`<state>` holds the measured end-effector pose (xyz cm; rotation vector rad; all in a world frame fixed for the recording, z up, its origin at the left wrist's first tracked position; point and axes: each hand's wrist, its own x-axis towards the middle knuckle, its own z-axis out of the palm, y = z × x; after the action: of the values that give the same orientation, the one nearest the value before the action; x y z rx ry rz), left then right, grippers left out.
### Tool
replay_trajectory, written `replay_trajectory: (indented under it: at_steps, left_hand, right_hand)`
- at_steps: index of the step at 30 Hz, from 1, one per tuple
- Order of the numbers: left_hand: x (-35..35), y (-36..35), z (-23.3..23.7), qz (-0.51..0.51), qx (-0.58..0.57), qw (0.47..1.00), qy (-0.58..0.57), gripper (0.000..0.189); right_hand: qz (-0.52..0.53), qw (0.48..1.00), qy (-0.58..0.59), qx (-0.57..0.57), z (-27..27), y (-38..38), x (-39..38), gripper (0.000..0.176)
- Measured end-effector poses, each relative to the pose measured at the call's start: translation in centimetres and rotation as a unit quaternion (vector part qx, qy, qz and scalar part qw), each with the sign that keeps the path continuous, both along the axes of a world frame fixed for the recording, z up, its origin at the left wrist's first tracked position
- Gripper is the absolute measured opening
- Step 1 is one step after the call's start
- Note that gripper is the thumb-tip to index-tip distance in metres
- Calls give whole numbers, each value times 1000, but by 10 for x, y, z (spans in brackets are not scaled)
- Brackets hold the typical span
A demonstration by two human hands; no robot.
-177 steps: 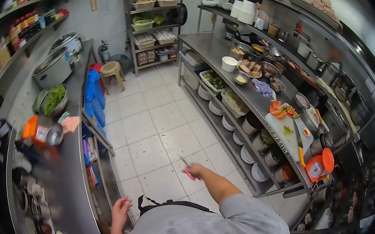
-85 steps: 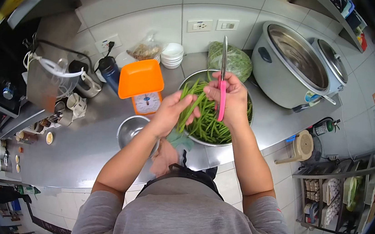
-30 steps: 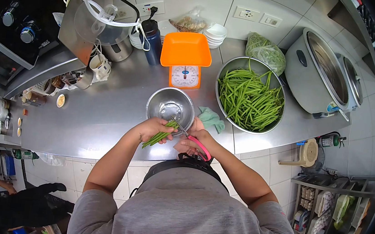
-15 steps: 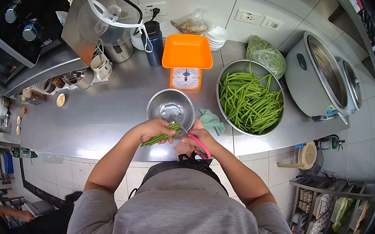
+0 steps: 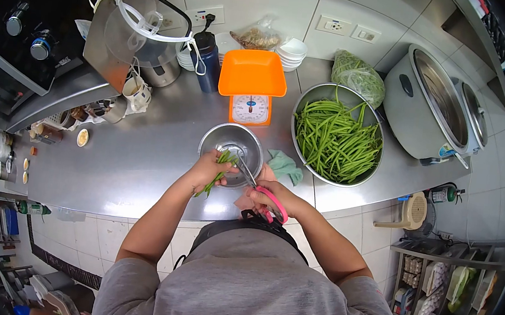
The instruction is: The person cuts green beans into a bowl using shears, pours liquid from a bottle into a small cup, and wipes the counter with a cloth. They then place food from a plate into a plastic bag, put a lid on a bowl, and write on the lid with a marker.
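Note:
My left hand (image 5: pixel 205 169) is closed around a small bunch of green beans (image 5: pixel 226 158) at the left side of a small steel bowl (image 5: pixel 206 143). The beans stick out above and below my fingers. My right hand (image 5: pixel 270 195) grips a pair of scissors (image 5: pixel 284 210) with pink handles. Their blades are spread slightly and point up and left over the bowl, close to the bean tips. To the right, a large steel bowl (image 5: pixel 295 134) is heaped with green beans (image 5: pixel 337 139).
Behind the small bowl stands an orange kitchen scale (image 5: pixel 254 74). A green cloth (image 5: pixel 285 167) and a pink cloth (image 5: pixel 268 173) lie beside it. Farther back are a dark blue bottle (image 5: pixel 207 60), a bag of greens (image 5: pixel 357 76) and a large grey cooker (image 5: pixel 418 107).
The bean bunch has turned more upright in my left hand, its tips now higher. The scissors have shifted slightly right and their blades have spread. At lower left, the other person's arm has moved.

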<state>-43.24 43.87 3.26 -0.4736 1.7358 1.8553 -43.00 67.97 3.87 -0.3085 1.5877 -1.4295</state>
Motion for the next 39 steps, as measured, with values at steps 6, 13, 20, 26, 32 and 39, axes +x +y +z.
replay_trajectory:
  at_steps: [6,13,20,26,32,39]
  left_hand:
    - [-2,8,-4,-24,-27,999,16,27]
    - [-6,6,-7,-32,15,999,5,29]
    - [-3,1,-9,-22,76,997,9,21]
    - [-2,7,-5,-31,-35,999,26,21]
    - [2,19,-2,-40,-96,993,56,16]
    - [3,29,2,-15,-116,990,77,13]
  right_hand:
    - [-22,997,22,65,5,-6,-5,51]
    - [-27,967,206,145,-6,-8,-1,46]
    - [-55,982,129,126,-1,-6,-3,48]
    - [-52,987,115,98,-2,-11,-1,57]
    - [-14,966,223,128,-18,-19,-2,69]
    - [-104,968,205,99,-32,-38,-4,63]
